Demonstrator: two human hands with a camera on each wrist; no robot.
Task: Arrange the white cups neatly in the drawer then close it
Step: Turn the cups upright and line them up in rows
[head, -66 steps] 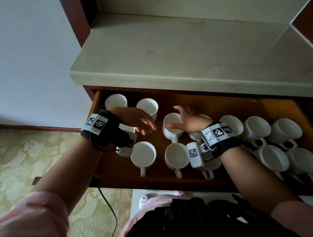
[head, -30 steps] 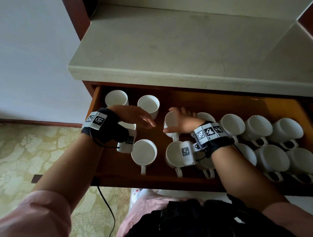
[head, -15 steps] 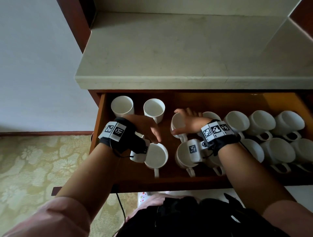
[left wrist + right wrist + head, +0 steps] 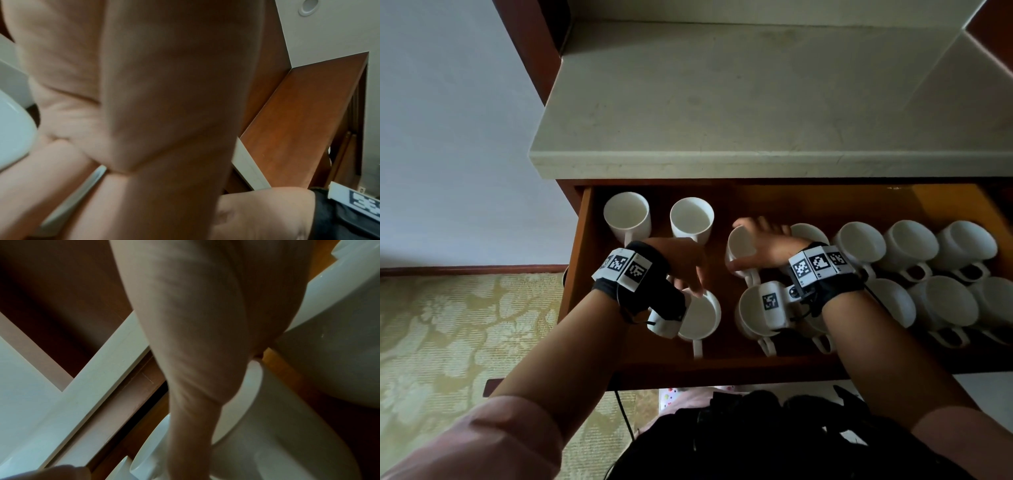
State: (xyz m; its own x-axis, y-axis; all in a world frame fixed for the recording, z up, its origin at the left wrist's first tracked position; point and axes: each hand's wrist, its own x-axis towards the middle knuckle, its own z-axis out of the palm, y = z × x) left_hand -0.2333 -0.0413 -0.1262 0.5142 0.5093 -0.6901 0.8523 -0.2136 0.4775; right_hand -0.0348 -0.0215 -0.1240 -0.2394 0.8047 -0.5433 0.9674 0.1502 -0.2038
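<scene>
The wooden drawer (image 4: 582, 274) stands open and holds several white cups. My left hand (image 4: 690, 277) reaches down onto the front-left cup (image 4: 700, 315), with its fingers curled over the near rim. In the left wrist view the left hand (image 4: 144, 113) fills the frame, with that cup (image 4: 12, 129) at the left edge. My right hand (image 4: 756, 245) grips a back-row cup (image 4: 739, 253), thumb on the near side and fingers over the far rim. The right wrist view shows the right hand (image 4: 195, 337) against this cup (image 4: 267, 426).
Two cups (image 4: 626, 214) (image 4: 691, 217) stand upright at the back left. Several more cups (image 4: 909, 241) crowd the right half in two rows, handles toward me. A stone countertop (image 4: 722, 164) overhangs the drawer. Patterned carpet (image 4: 448, 325) lies at the left.
My left hand has dropped from the back row onto the front-left cup's rim. My right hand stays on the back-row cup. The head view has shifted slightly.
</scene>
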